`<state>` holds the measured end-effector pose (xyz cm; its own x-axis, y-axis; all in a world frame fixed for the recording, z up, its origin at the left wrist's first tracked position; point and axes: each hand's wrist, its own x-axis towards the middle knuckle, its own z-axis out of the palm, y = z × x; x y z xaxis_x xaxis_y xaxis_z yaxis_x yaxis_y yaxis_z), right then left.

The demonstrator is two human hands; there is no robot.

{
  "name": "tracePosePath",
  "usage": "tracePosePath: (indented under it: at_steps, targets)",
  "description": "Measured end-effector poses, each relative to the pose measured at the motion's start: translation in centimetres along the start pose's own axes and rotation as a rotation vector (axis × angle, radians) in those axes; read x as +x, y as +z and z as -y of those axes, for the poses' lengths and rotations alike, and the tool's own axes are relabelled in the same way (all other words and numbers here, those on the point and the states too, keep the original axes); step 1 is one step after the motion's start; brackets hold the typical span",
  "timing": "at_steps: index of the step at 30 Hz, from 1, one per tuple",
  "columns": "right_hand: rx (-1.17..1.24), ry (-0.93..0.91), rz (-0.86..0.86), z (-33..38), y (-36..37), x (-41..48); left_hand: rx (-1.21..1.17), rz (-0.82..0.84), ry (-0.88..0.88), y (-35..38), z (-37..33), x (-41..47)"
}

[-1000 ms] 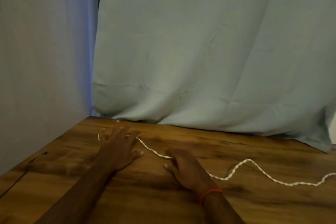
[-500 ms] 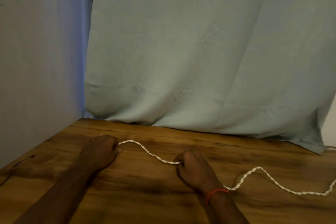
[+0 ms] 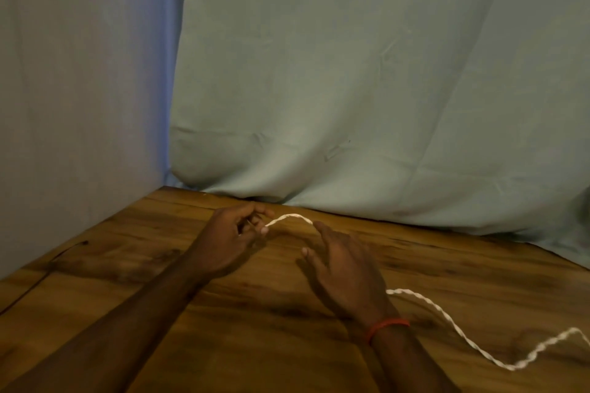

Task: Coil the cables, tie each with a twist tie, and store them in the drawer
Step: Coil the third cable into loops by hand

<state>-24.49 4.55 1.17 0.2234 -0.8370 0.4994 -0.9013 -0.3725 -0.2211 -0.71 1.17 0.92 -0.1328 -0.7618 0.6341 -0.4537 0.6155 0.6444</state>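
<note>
A white twisted cable point(image 3: 292, 216) lies across the wooden table point(image 3: 479, 271). My left hand point(image 3: 231, 234) is raised a little and pinches the cable's end between thumb and fingertips. From there the cable arcs to the fingertips of my right hand point(image 3: 346, 268). That hand is flat with its fingers stretched out and apart. The cable runs hidden under its palm, comes out by the wrist and trails in waves off to the right edge. A red band sits on the right wrist. No twist tie or drawer is in view.
A pale green cloth point(image 3: 367, 89) hangs behind the table and rests on its far edge. A bluish-grey cloth point(image 3: 79, 89) closes off the left side. A dark crack marks the table near the left edge.
My left hand has lifted the cable's end off the table and moved right. My right hand has opened from a fist on the cable to outstretched fingers. The view has tilted slightly.
</note>
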Motion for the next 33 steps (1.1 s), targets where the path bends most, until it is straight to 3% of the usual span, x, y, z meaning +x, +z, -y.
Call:
tracePosePath:
  at_steps: [5, 11, 15, 22, 25, 28, 33]
  targets:
    - [0.078, 0.013, -0.171, 0.2, 0.1, 0.1, -0.014, -0.013, 0.035, -0.1, -0.8, -0.3]
    - [0.234, 0.038, -0.328, 0.0, -0.6, 0.4, 0.405, 0.136, 0.073, -1.3, -0.5, -1.1]
    - [0.26, 0.015, -0.36, -0.2, -0.3, 0.5, 0.444, 0.155, 0.054, -1.1, -0.2, -1.4]
    - [0.268, -0.029, -0.48, -0.1, -0.3, 0.1, 0.563, 0.164, 0.245, -2.2, 0.2, -0.8]
    - [0.311, 0.034, -0.52, -0.4, -0.5, 0.0, 0.382, 0.162, 0.243, -1.6, -1.2, -1.0]
    - [0.223, 0.107, -0.504, -1.4, -0.9, -0.1, -0.179, 0.082, -0.024, 0.3, -3.3, -1.5]
    - [0.064, 0.042, -0.322, -2.4, -1.5, -0.5, -0.855, 0.011, -0.207, 2.9, -4.9, -1.4]
